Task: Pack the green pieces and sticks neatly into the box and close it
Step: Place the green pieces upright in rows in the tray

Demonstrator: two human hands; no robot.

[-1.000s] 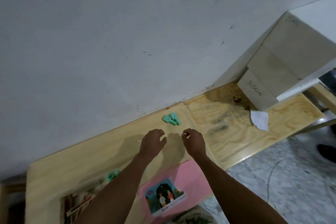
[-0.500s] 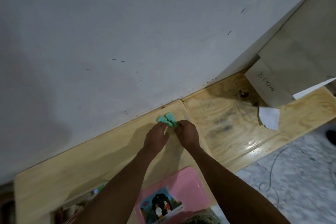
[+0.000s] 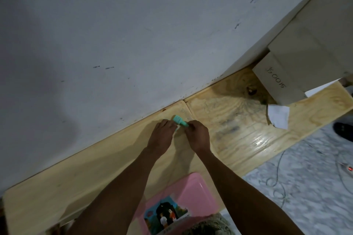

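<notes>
Pale wooden table (image 3: 76,177) along grey wall, dim room. Bottom centre of frame: pink box (image 3: 194,187), nearest me, picture card on it. Mid-frame: left hand (image 3: 161,136) and right hand (image 3: 197,135), a second ago apart and short of target, now together, fingertips pinching green pieces (image 3: 179,120) just below wall line. Pieces partly covered by fingers. Pickup begun, I reckon; carry back to box comes next. Sticks not visible.

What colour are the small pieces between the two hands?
Mint green pieces, clearest in head view.
</notes>
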